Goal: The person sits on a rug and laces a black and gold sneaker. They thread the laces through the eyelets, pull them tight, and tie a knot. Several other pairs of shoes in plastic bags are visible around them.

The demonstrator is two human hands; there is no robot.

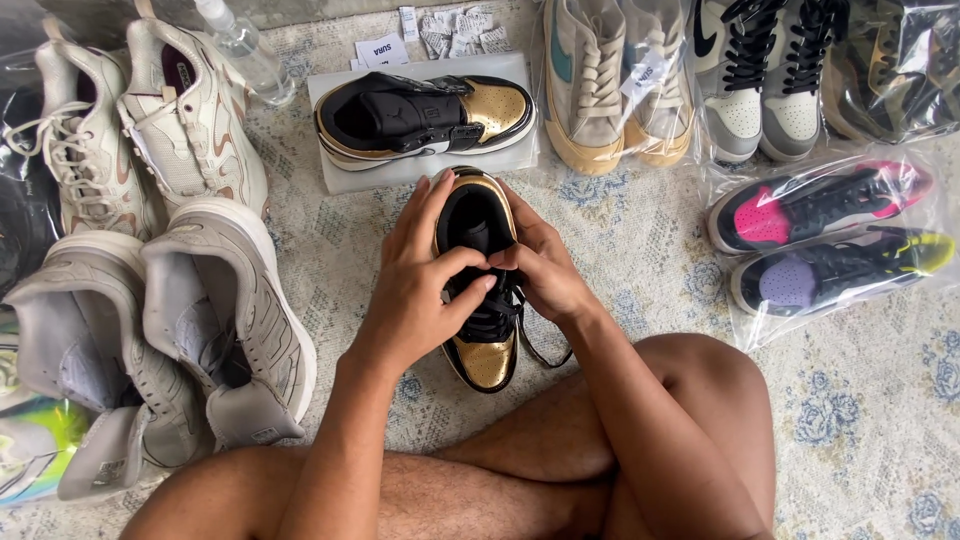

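A glossy black-and-gold low-top sneaker (480, 285) stands upright on the pale patterned carpet (860, 400), toe pointing near, just in front of the seated person's crossed bare legs. The left hand (425, 280) wraps the shoe's left side, fingers curled over the collar and thumb pressed down on the tongue area. The right hand (545, 265) closes on the right side, fingertips pinching the black lace (495, 310) at the eyelets; a loose lace loop trails to the right of the shoe.

Just beyond, the matching black-and-gold sneaker (425, 118) lies on its side on a flat white box lid (335, 170), with small white paper tags (455, 30) farther off. To the far right, a cream-and-teal suede pair (615, 80) sits inside a clear plastic bag, beside a black-white-grey laced pair (765, 75) likewise bagged. Right of the hands, another clear bag (740, 330) contains a black pair with pink and lilac toes (815, 235). On the left lie a grey chunky pair (190, 330) and, farther off, a cream mesh runner pair (140, 125), near a clear plastic spray bottle (245, 50).
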